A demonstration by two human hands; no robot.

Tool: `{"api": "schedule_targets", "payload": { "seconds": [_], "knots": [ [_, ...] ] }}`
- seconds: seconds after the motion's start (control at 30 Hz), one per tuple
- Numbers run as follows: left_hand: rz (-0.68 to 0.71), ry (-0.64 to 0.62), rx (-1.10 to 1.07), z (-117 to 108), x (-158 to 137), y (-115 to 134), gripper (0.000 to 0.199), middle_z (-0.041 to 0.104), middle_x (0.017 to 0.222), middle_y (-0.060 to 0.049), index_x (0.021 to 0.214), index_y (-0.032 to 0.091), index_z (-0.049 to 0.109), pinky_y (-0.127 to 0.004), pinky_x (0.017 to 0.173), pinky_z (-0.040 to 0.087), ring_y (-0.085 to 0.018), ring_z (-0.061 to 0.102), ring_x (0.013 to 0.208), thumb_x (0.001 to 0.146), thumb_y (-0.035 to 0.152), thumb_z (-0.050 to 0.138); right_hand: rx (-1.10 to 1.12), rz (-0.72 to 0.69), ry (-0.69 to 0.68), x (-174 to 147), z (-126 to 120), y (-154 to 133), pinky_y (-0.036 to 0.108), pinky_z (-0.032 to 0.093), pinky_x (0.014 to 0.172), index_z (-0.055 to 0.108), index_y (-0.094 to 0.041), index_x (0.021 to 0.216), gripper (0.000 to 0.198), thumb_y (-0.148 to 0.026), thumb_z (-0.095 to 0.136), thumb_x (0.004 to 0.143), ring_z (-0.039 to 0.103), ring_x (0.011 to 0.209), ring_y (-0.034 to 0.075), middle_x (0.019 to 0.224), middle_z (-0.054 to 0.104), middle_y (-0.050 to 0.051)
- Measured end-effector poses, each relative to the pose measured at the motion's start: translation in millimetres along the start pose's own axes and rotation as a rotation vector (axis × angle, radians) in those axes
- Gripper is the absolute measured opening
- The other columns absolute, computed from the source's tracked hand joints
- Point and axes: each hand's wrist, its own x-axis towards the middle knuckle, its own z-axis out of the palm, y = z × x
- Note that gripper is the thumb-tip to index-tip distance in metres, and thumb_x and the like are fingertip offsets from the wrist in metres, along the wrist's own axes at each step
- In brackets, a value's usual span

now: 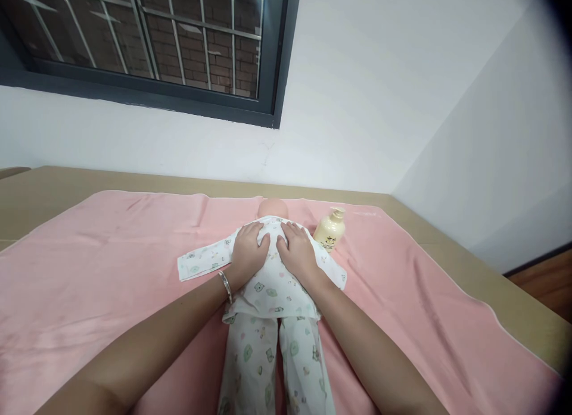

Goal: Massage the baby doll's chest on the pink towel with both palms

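A baby doll (272,296) in printed white pyjamas lies on the pink towel (102,272), its head toward the wall. Both hands rest flat on the doll's upper body, side by side: the left hand (248,251), a bracelet (226,286) at its wrist, and the right hand (298,251), fingers spread and pressed on the cloth, gripping nothing. Just beside the doll's shoulder, on the right hand's side, stands a cream lotion bottle (330,229).
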Motion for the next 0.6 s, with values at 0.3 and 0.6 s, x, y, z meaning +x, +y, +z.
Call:
{"api": "schedule_targets", "payload": {
  "seconds": [0.3,0.6],
  "knots": [
    [0.024,-0.077,0.050,0.3,3.1,-0.9,0.029,0.066,0.113,-0.010,0.112,0.016,0.061,-0.045,0.099,0.045,-0.027,0.057,0.108,0.089,0.026,0.047,-0.013,-0.010,-0.027,1.1,1.3,3.6,0.043,0.031,0.110,0.055,-0.016,0.132,0.043,-0.034,0.041,0.094,0.045,0.130,0.026,0.136,0.055,0.012],
    [0.111,-0.011,0.011,-0.9,0.7,-0.4,0.025,0.068,0.112,-0.009,0.107,0.018,0.063,-0.043,0.098,0.046,-0.024,0.060,0.107,0.088,0.025,0.048,-0.039,-0.141,0.020,1.0,-0.8,2.6,0.042,0.036,0.106,0.059,-0.019,0.127,0.039,-0.027,0.037,0.096,0.051,0.123,0.024,0.131,0.058,0.011]
  ]
}}
